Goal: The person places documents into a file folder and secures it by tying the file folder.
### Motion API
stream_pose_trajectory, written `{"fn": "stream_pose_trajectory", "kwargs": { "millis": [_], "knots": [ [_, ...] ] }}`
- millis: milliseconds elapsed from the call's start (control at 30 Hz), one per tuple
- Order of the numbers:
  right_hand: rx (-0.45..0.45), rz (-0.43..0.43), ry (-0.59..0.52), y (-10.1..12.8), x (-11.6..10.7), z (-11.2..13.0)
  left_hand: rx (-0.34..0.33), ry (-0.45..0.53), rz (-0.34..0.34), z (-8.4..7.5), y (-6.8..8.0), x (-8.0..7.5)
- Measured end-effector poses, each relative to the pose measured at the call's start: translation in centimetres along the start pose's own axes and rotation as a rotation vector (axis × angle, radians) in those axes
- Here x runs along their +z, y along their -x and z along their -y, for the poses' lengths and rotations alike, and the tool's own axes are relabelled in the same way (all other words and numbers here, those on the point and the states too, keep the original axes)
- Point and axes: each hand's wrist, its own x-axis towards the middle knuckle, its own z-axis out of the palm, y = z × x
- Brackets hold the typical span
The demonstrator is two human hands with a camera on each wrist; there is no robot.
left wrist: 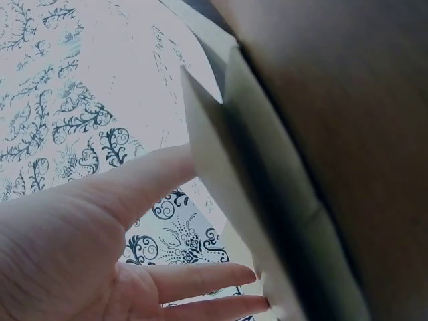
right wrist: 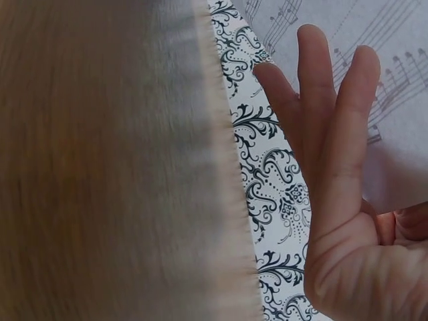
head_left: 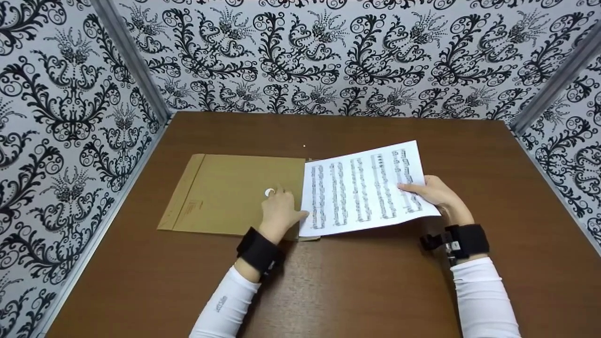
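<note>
A brown paper envelope [head_left: 225,195] lies flat on the wooden table [head_left: 357,281], left of centre, with a small white round fastener [head_left: 269,192] near its right end. My left hand [head_left: 279,211] rests on that end with straight fingers, and its thumb touches the envelope's edge [left wrist: 267,221]. A white sheet of printed music [head_left: 361,190] stretches from the envelope's right edge out to the right, slightly raised. My right hand [head_left: 436,192] pinches the sheet's right edge, thumb on top. Its fingers [right wrist: 334,154] are spread under the sheet [right wrist: 394,100].
Walls [head_left: 310,51] papered in a black-and-white floral pattern close the table in at the back, left and right. Bare brown tabletop lies in front of the hands and behind the envelope. Black wrist straps [head_left: 259,251] sit over white sleeves.
</note>
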Motion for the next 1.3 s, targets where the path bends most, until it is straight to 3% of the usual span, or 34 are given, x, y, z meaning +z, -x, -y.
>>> {"fn": "stream_pose_trajectory", "kwargs": {
  "millis": [567,1067,1300],
  "knots": [
    [0.025,0.013,-0.024,-0.1,0.1,0.1,0.121,0.131,-0.094,0.2,0.0,-0.2],
    [-0.012,-0.019,-0.020,0.2,1.2,0.7,0.128,0.179,-0.100,0.1,0.0,-0.5],
    [-0.068,-0.065,0.060,0.1,2.1,1.2,0.139,0.169,-0.124,0.0,0.0,-0.5]
  ]
}}
